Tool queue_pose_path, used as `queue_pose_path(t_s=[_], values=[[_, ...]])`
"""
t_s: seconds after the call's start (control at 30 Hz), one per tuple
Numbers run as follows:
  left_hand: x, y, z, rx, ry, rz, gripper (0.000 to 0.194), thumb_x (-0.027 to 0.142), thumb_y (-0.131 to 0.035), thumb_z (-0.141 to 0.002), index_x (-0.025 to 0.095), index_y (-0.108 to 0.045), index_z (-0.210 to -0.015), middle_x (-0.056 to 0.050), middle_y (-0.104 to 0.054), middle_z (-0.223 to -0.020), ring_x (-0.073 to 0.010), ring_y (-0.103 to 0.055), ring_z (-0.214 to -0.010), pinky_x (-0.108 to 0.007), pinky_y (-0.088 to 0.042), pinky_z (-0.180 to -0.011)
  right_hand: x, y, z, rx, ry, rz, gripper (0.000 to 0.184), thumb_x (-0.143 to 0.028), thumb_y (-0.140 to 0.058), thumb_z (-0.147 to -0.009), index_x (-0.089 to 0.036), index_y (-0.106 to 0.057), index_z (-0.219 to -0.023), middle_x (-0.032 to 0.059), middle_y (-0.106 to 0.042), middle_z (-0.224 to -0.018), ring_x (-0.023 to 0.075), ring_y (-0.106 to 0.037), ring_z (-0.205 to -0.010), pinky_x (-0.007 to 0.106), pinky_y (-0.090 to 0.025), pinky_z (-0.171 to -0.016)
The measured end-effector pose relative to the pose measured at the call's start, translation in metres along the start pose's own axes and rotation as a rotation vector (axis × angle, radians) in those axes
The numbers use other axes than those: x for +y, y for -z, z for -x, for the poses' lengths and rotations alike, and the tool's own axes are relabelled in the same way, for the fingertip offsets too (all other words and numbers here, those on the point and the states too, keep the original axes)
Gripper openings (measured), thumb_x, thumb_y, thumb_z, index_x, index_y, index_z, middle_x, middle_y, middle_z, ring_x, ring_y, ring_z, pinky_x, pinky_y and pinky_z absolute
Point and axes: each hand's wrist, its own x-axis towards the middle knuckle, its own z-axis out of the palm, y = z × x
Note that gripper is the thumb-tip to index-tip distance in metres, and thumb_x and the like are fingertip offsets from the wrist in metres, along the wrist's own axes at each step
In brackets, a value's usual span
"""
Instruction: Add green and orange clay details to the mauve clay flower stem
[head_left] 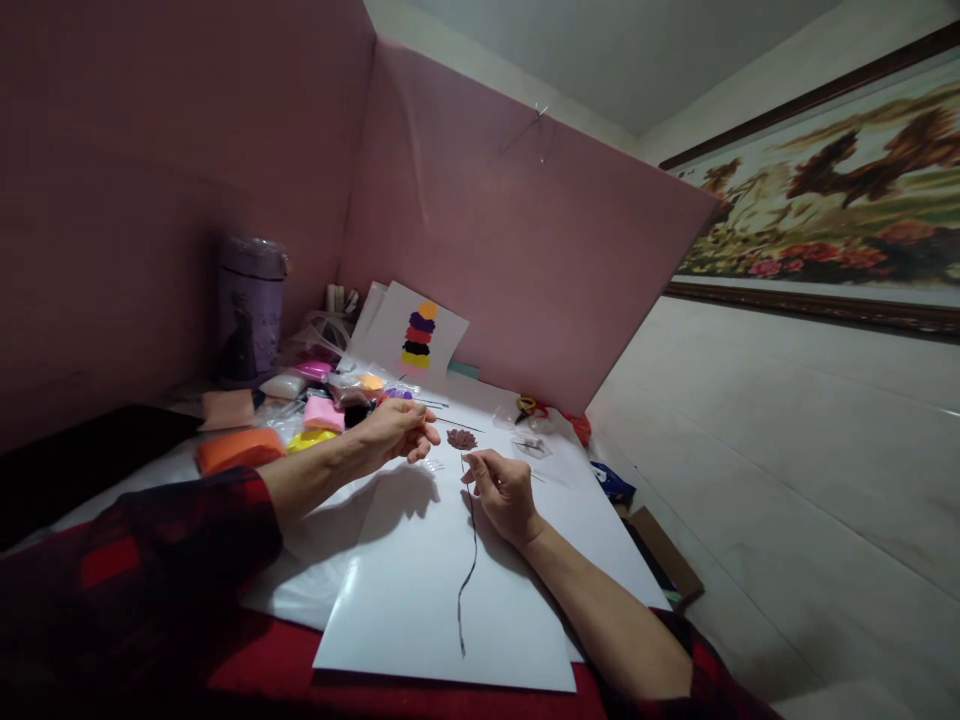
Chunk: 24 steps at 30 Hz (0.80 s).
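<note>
My right hand (502, 490) pinches the upper part of a thin dark brown strand (473, 545), which trails down over a white paper sheet (405, 590). Just above those fingertips is a small dark brown flower-like piece (461, 439) with a ruffled edge. To its left, my left hand (401, 430) has thumb and index finger pressed together. A thin dark rod (461, 426) shows beside the left fingertips; whether they grip it is unclear.
Soft clay packs, orange (238, 451) and pink (324, 413) among them, crowd the left. A picture card (420, 335) leans at the back near a purple canister (251, 310). Scissors (529, 407) lie back right. A pink partition (517, 230) closes off the back.
</note>
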Motion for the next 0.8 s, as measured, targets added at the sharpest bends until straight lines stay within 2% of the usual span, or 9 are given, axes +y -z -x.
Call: queue_pose_path(t_s=[0.1, 0.23, 0.4, 0.53, 0.6, 0.67, 0.73, 0.8], values=[[-0.0003, 0.0017, 0.0006, -0.015, 0.001, -0.025, 0.021, 0.024, -0.058, -0.092, 0.01, -0.054, -0.077, -0.005, -0.063, -0.056, -0.0083, -0.05, -0.033, -0.018, -0.034, -0.033, -0.0002, 0.0006, 0.0003, 0.0, -0.002, 0.002, 0.025, -0.03, -0.051, -0.095, -0.018, -0.067, -0.08, 0.0023, -0.07, -0.06, 0.0113, -0.058, -0.041, 0.022, -0.047, -0.048], [0.0008, 0.0014, 0.0023, -0.002, -0.007, -0.044, 0.022, 0.021, -0.054, -0.094, 0.011, -0.054, -0.074, -0.001, -0.058, -0.051, -0.0067, -0.045, -0.03, -0.017, -0.027, -0.031, 0.0001, 0.0009, 0.0008, 0.004, -0.008, 0.006, 0.026, -0.031, -0.051, -0.096, -0.018, -0.068, -0.08, 0.0021, -0.07, -0.06, 0.0113, -0.058, -0.041, 0.022, -0.047, -0.048], [0.0038, -0.0028, 0.0061, -0.01, -0.025, -0.027, 0.018, 0.02, -0.052, -0.096, 0.009, -0.057, -0.083, -0.002, -0.059, -0.057, -0.0067, -0.048, -0.036, -0.018, -0.031, -0.036, 0.0021, 0.0006, -0.0001, 0.012, 0.004, 0.01, 0.026, -0.031, -0.051, -0.095, -0.018, -0.068, -0.08, 0.0021, -0.07, -0.059, 0.011, -0.057, -0.039, 0.022, -0.046, -0.047], [0.0054, -0.0036, 0.0075, -0.032, -0.026, 0.004, 0.026, 0.028, -0.046, -0.099, 0.006, -0.058, -0.094, -0.005, -0.063, -0.062, -0.0085, -0.052, -0.043, -0.019, -0.035, -0.041, 0.0031, 0.0008, -0.0011, 0.017, 0.008, 0.014, 0.027, -0.032, -0.051, -0.095, -0.018, -0.068, -0.081, 0.0022, -0.071, -0.059, 0.011, -0.057, -0.039, 0.021, -0.045, -0.046], [0.0057, -0.0021, 0.0063, -0.027, -0.026, 0.013, 0.021, 0.022, -0.049, -0.098, 0.004, -0.059, -0.097, -0.008, -0.065, -0.068, -0.0093, -0.056, -0.048, -0.019, -0.039, -0.043, 0.0033, 0.0011, -0.0012, 0.017, 0.006, 0.016, 0.028, -0.033, -0.05, -0.096, -0.018, -0.068, -0.081, 0.0021, -0.07, -0.058, 0.011, -0.057, -0.039, 0.021, -0.045, -0.046], [0.0062, -0.0004, 0.0046, -0.016, -0.029, 0.011, 0.012, 0.009, -0.052, -0.093, 0.002, -0.061, -0.098, -0.01, -0.068, -0.072, -0.0104, -0.06, -0.054, -0.019, -0.043, -0.048, 0.0035, 0.0013, -0.0009, 0.013, 0.004, 0.017, 0.028, -0.033, -0.049, -0.096, -0.018, -0.068, -0.081, 0.0021, -0.07, -0.058, 0.011, -0.058, -0.04, 0.021, -0.046, -0.046], [0.007, 0.0007, 0.0037, 0.0, -0.034, 0.004, 0.016, -0.002, -0.051, -0.089, 0.002, -0.06, -0.101, -0.011, -0.069, -0.073, -0.0121, -0.065, -0.06, -0.019, -0.047, -0.054, 0.0036, 0.0014, -0.0004, 0.009, 0.004, 0.017, 0.028, -0.034, -0.05, -0.096, -0.018, -0.069, -0.082, 0.0023, -0.071, -0.059, 0.0111, -0.059, -0.04, 0.021, -0.046, -0.047], [0.008, 0.0009, 0.0041, 0.018, -0.042, -0.011, 0.018, -0.005, -0.048, -0.089, 0.001, -0.059, -0.102, -0.01, -0.069, -0.071, -0.0133, -0.067, -0.062, -0.021, -0.049, -0.057, 0.0034, 0.0014, 0.0, 0.006, 0.001, 0.015, 0.029, -0.034, -0.05, -0.096, -0.018, -0.069, -0.082, 0.0026, -0.071, -0.059, 0.0114, -0.059, -0.041, 0.021, -0.046, -0.048]])
